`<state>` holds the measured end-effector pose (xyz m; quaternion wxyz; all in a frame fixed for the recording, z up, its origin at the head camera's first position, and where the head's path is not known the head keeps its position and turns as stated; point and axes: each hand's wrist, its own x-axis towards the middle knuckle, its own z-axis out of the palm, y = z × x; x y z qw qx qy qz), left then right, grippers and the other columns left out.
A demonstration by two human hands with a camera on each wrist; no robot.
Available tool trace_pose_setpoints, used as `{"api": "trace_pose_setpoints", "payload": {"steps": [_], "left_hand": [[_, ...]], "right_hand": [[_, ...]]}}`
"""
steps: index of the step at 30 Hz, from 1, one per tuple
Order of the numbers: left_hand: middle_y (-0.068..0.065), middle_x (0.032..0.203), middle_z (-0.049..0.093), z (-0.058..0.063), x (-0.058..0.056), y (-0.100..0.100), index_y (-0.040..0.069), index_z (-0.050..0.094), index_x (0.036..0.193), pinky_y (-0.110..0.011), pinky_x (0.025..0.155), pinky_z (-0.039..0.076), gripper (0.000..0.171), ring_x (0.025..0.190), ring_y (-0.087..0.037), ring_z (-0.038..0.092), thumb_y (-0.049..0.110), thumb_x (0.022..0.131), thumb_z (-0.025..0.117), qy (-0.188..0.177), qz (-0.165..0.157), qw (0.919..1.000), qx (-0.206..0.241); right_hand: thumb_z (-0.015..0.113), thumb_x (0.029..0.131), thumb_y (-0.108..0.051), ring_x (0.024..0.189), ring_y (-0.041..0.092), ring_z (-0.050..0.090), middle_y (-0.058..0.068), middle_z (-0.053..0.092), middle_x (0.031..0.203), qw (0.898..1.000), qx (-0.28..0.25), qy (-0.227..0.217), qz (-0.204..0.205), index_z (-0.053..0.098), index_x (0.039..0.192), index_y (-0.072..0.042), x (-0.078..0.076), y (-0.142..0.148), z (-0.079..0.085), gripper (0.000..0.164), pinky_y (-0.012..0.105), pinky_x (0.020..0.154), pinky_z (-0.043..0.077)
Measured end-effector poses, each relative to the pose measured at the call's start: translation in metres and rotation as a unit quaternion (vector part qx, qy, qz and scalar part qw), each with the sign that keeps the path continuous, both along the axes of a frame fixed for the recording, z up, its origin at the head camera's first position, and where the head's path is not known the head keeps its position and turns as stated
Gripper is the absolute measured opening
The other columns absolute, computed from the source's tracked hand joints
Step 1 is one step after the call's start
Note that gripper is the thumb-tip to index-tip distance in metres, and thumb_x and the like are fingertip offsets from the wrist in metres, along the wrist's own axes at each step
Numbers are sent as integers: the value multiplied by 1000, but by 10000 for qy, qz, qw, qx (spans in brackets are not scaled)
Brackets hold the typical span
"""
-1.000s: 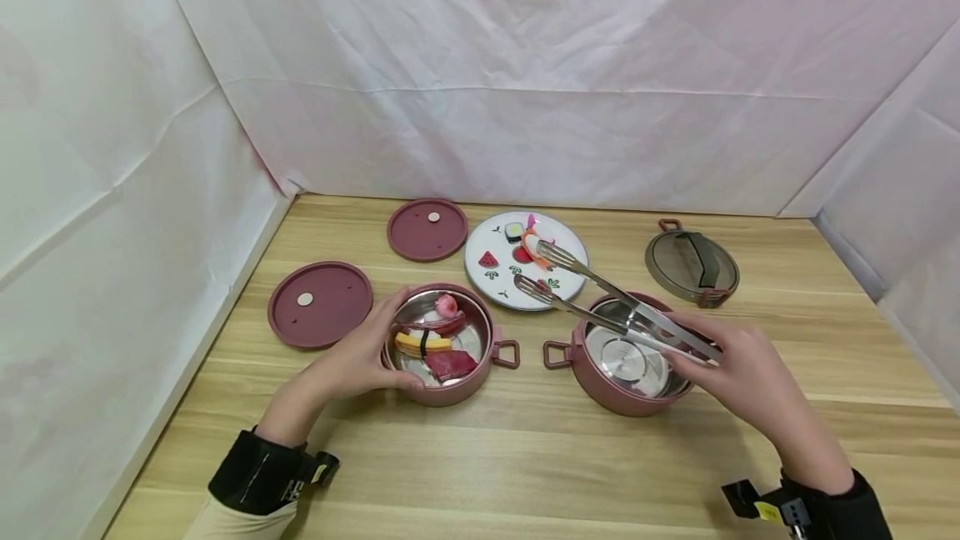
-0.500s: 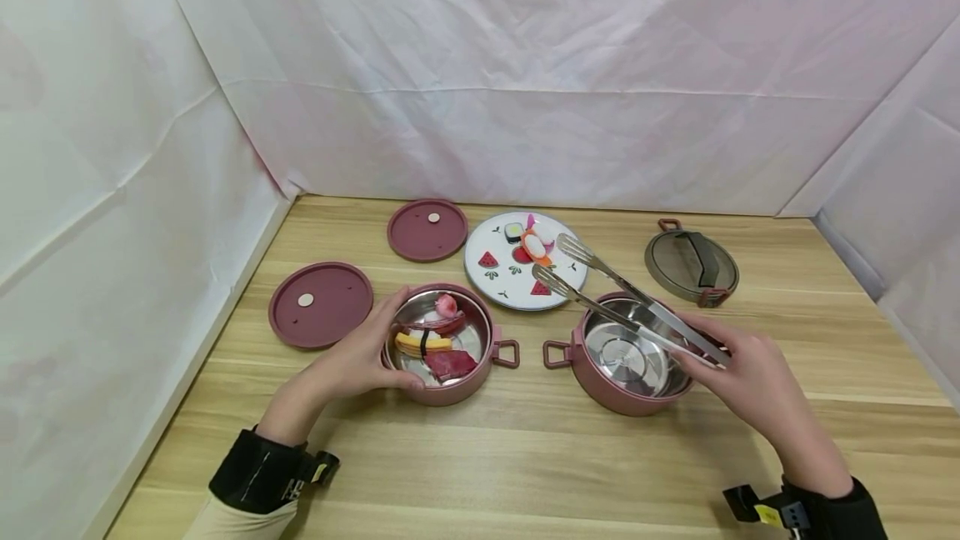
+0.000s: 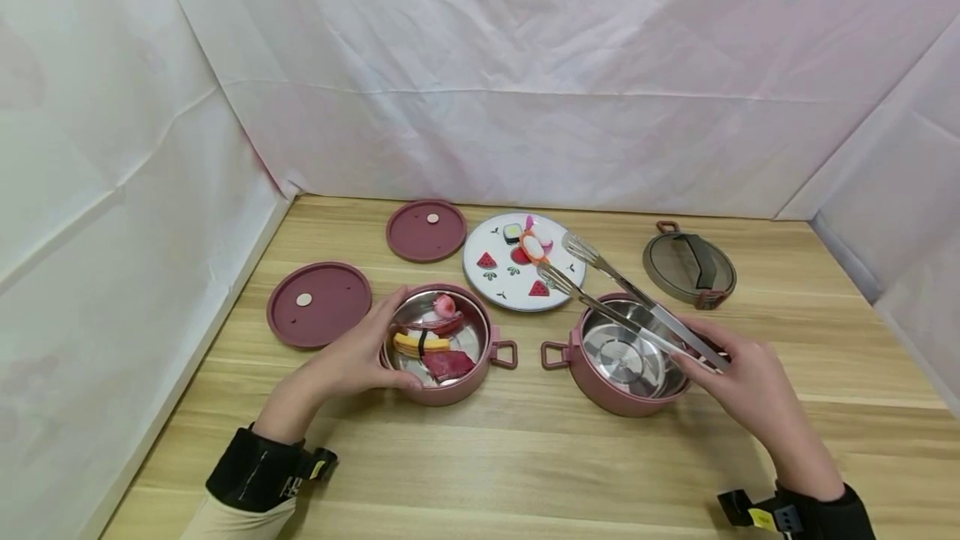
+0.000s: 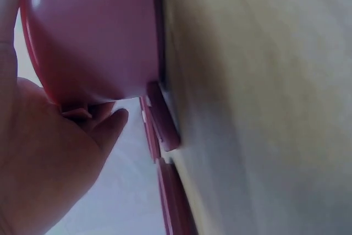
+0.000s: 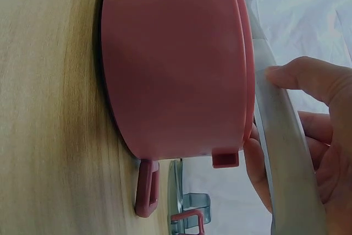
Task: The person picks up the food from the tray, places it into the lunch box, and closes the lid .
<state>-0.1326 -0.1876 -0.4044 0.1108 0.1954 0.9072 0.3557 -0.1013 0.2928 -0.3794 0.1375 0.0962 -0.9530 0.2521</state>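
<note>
My left hand (image 3: 352,361) holds the rim and side of a dusty-pink pot (image 3: 450,396), thumb at the near side. Inside that pot lie a pink ball-shaped piece (image 3: 444,305), a yellow toy sushi with a black band (image 3: 422,344), a dark-red slice (image 3: 448,365) and another reddish piece. My right hand (image 3: 753,369) grips metal tongs (image 5: 286,147) over a second pink pot (image 3: 603,386), which shows a bare steel bottom. The tongs' two prongs are spread over the right part of a white plate (image 3: 498,294). On it, beside the nearer prong, lies an orange-and-white toy shrimp sushi (image 3: 532,248).
A toy sushi roll (image 3: 512,233) also sits on the plate, among printed fruit. Two maroon lids (image 3: 330,319) (image 3: 420,244) lie at the left and back. A greenish see-through lid with a handle (image 3: 678,269) rests at the back right. White cloth walls border the table.
The tongs' prongs have shifted right and slightly away from me, uncovering the shrimp sushi, which stays on the plate. My left hand and both pots have stayed put.
</note>
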Motion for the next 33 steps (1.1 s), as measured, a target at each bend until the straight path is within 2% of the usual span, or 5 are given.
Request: {"api": "trace_pose_setpoints", "payload": {"steps": [7, 15, 20, 24, 33], "left_hand": [[-16, 164, 24, 11, -1, 4, 12, 10, 161, -61, 114, 37, 136, 150, -38, 28, 65, 61, 86, 393, 201, 9962, -748], [-14, 165, 24, 30, 0, 27, 15, 14, 161, -61, 110, 42, 127, 147, -36, 35, 63, 66, 84, 568, 215, 9945, -848], [-11, 165, 25, 43, 1, 46, 13, 17, 160, -57, 115, 38, 124, 150, -32, 31, 63, 69, 83, 635, 64, 9948, -793], [-9, 164, 28, 50, 3, 65, 14, 21, 160, -52, 118, 37, 117, 149, -27, 33, 63, 72, 80, 689, -78, 9955, -646], [-1, 166, 27, 54, 9, 114, 20, 22, 160, -48, 122, 30, 112, 151, -22, 30, 65, 73, 78, 591, -220, 9980, -82]], "right_hand": [[81, 84, -24, 79, -3, 56, 21, 74, 107, 9999, -33, -48, -94, 71, 123, -10, 0, 0, 0, 42, 21, 61, 46], [82, 83, -25, 81, -9, 54, 20, 75, 108, 9999, -111, 28, -123, 71, 121, -9, 1, 0, -1, 43, 9, 63, 42], [82, 83, -25, 81, -10, 55, 17, 76, 107, 9997, -193, 43, -143, 72, 122, -10, 2, -1, -3, 43, 6, 64, 41], [82, 83, -28, 84, -12, 54, 18, 75, 108, 9996, -176, -1, -231, 71, 123, -12, 2, -1, -4, 44, 5, 65, 40], [81, 83, -30, 87, -15, 53, 18, 75, 108, 9994, -130, -11, -329, 71, 124, -14, 3, -1, -3, 45, 5, 66, 40]]}}
